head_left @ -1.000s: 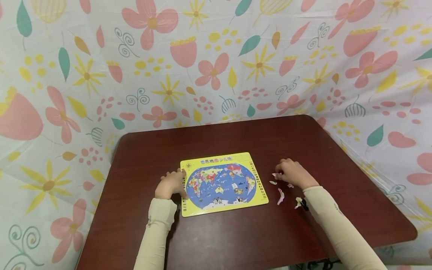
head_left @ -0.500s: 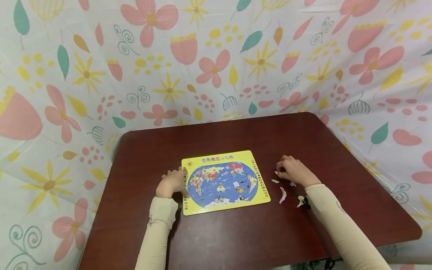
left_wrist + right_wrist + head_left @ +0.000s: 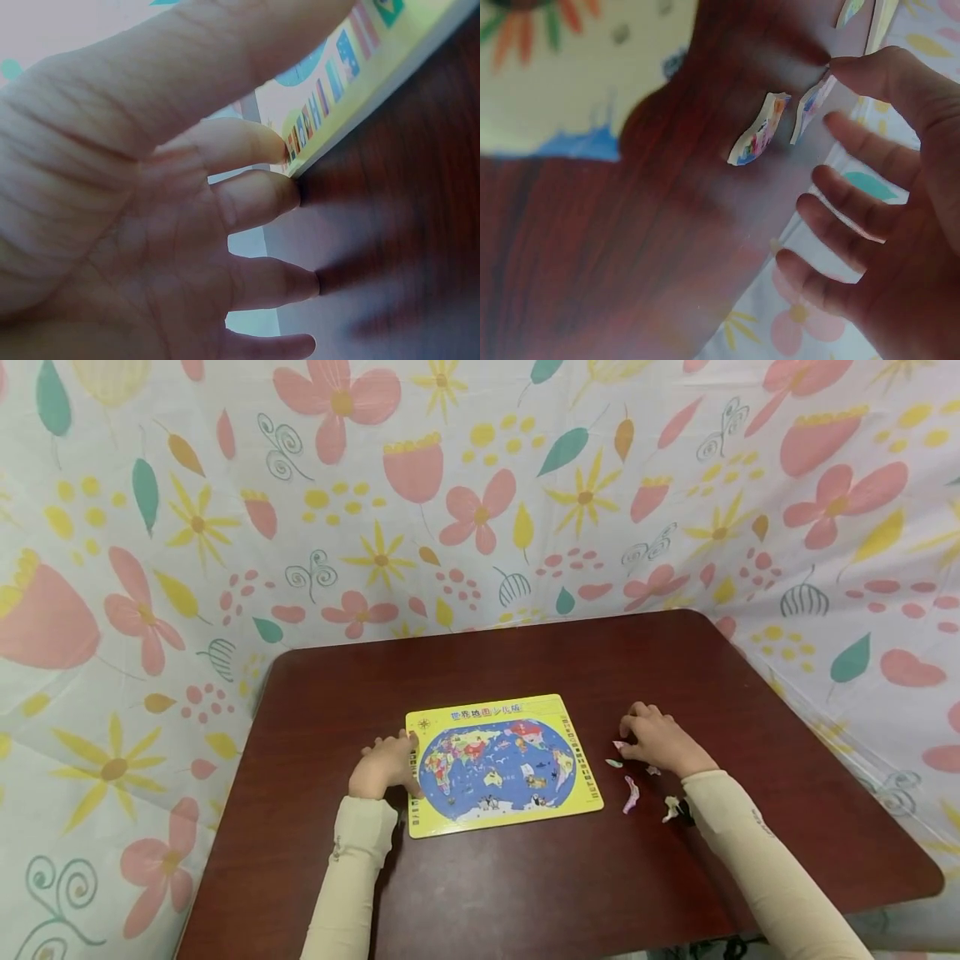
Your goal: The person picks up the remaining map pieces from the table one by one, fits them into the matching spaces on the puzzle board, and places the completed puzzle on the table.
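Observation:
A yellow world-map puzzle board lies flat on the table. At its left edge is my left hand, index finger and thumb touching the board, the other fingers extended over the tabletop in the left wrist view. My right hand is right of the board, over loose puzzle pieces. In the right wrist view its thumb tip touches the end of one slim puzzle piece; the index fingertip is apart from the thumb, and the other fingers are extended. A second puzzle piece lies just beside it.
On the dark red tabletop, a pink-purple piece, a small greenish piece and a cream piece lie right of the board. A dark item near the right sleeve is partly hidden. A floral cloth hangs behind.
The head view has shifted slightly. Both hands stay nearly where they were: the left at the board's edge, the right at the small pieces.

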The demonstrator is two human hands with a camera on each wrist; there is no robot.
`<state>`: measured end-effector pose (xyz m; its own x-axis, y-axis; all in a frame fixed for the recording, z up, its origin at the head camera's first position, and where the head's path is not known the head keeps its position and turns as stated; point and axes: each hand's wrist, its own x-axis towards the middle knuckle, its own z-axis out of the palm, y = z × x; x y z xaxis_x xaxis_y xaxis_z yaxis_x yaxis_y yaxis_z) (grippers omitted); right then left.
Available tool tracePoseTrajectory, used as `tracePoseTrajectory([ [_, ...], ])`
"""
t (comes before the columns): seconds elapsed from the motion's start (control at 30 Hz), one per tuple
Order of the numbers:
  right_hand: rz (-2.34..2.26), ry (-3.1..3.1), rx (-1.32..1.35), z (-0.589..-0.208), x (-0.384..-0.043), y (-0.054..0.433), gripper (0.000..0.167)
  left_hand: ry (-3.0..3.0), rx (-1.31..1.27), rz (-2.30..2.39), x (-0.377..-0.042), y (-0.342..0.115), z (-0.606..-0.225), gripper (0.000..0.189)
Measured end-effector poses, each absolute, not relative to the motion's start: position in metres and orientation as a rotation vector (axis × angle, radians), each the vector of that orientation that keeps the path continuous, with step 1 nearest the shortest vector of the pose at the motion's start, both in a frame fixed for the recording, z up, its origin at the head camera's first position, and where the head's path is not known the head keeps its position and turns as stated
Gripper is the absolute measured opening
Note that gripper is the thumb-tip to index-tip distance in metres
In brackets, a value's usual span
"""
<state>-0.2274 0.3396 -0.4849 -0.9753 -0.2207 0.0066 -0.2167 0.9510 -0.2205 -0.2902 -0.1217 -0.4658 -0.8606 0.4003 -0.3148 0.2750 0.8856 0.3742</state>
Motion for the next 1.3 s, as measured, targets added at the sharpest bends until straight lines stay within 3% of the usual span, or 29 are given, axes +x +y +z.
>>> tracePoseTrajectory([
  [0.37, -0.399, 3.058, -0.294, -0.491, -0.228, 0.341, 0.019, 2.651, 0.507, 0.419, -0.291, -0.121, -0.468, 0.1],
  [0.57, -0.328, 3.097, -0.367, -0.495, -0.231, 0.345, 0.027, 2.654, 0.51, 0.436, -0.29, -0.12, -0.468, 0.102],
  [1.3, -0.282, 3.154, -0.649, -0.472, -0.255, 0.314, 0.03, 2.668, 0.494, 0.432, -0.291, -0.121, -0.465, 0.101],
])
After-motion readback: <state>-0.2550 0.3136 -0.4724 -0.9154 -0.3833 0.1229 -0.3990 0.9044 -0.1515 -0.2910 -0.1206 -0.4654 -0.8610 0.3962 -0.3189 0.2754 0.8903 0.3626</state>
